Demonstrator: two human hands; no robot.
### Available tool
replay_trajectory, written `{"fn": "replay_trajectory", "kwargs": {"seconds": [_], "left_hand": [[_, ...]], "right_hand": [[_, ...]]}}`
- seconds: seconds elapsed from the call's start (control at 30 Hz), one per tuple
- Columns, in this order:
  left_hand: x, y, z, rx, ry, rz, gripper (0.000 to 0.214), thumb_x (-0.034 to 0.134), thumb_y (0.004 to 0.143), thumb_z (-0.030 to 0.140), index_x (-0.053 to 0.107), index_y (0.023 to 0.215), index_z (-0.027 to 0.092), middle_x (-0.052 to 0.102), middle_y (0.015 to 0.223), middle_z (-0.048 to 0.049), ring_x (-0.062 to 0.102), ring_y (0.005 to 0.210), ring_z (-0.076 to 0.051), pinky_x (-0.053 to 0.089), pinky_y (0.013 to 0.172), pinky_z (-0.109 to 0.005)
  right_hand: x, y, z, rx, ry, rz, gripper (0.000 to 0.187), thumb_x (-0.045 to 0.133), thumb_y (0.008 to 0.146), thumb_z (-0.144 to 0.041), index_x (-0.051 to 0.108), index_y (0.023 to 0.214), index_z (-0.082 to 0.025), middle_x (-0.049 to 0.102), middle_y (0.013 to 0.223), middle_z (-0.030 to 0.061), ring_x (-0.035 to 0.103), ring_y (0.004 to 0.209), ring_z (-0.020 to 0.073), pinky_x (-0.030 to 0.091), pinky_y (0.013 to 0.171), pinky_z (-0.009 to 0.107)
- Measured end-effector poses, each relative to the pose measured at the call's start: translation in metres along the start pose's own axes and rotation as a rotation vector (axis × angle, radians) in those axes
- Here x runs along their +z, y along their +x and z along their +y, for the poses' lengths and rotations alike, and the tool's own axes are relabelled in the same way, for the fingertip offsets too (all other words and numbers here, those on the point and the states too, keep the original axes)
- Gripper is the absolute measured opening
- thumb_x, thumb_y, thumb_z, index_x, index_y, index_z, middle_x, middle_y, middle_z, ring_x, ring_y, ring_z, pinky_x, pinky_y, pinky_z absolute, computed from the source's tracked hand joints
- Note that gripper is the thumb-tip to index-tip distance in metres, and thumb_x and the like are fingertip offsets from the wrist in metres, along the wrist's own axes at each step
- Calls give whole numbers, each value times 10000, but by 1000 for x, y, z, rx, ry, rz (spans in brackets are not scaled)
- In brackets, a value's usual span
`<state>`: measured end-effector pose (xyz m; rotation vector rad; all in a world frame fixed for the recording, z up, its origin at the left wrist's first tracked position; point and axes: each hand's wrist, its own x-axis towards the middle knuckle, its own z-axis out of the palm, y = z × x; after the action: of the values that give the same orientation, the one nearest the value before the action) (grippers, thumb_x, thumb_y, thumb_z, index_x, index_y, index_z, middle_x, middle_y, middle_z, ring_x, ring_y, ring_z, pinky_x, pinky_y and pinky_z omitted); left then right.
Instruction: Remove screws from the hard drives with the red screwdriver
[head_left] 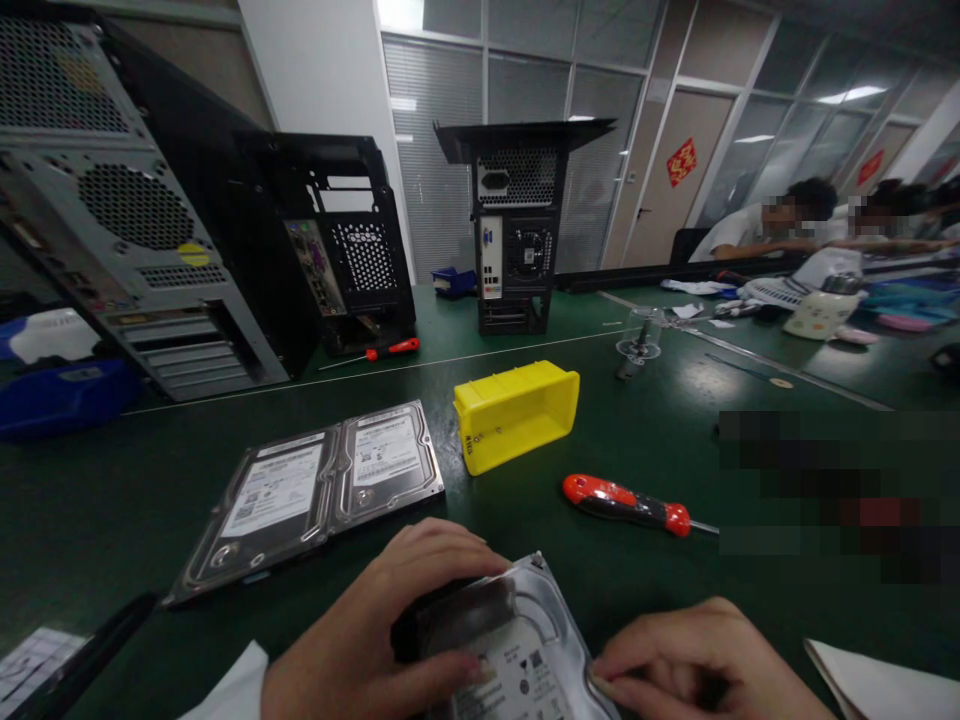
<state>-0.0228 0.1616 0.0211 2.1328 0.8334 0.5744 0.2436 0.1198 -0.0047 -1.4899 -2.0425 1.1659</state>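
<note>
My left hand [405, 610] grips a silver hard drive [517, 640] at the bottom centre, fingers over its far edge and thumb on the label. At the drive's right side, my right hand [690, 660] has thumb and forefinger pinched together against the edge. Whatever sits between those fingertips is too small to make out. Two more hard drives, a left one [277, 500] and a right one [386, 455], lie side by side beyond my left hand. A red and black screwdriver [626, 502] rests on the table beyond my right hand.
A yellow bin [517, 415] with a few tiny screws lies ahead. Computer cases stand at the back: a large one [172, 250], an open-framed one [360, 240] and a central one [517, 220]. Another screwdriver [394, 349] lies behind. People sit at the far right.
</note>
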Motion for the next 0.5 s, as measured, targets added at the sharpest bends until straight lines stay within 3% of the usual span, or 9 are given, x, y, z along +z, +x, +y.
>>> {"fn": "replay_trajectory", "kwargs": {"seconds": [0.17,0.23,0.37,0.5], "left_hand": [[30,11,8,177,180,13,369,674,779,424,586,1116,301,673,1067,7,572,1012,-235,433,890,-363],[38,18,12,177,194,11,426,671,773,456,567,1149,286,664,1093,-13,564,1030,-255,429,893,-390],[43,35,29,-25,226,-91,685,793,637,386,527,1246,219,590,1227,-73,513,1123,-285,384,992,-430],[44,44,36,-102,256,-164,742,798,589,197,513,1275,195,538,1294,-78,465,1187,-287,382,1021,-431]], "right_hand": [[-5,2,2,-52,-2,-51,404,480,842,-509,731,897,-197,467,473,-3,342,415,68,254,408,182],[-9,0,3,-108,-72,-35,358,487,857,-456,732,904,-198,530,490,10,400,423,75,294,413,177],[-14,-7,0,-311,-224,56,278,481,892,-380,727,940,-261,705,704,35,595,507,118,429,453,176],[-15,-17,-6,-452,-318,181,372,346,946,-410,697,1001,-302,730,820,14,690,657,138,525,577,177]]}}
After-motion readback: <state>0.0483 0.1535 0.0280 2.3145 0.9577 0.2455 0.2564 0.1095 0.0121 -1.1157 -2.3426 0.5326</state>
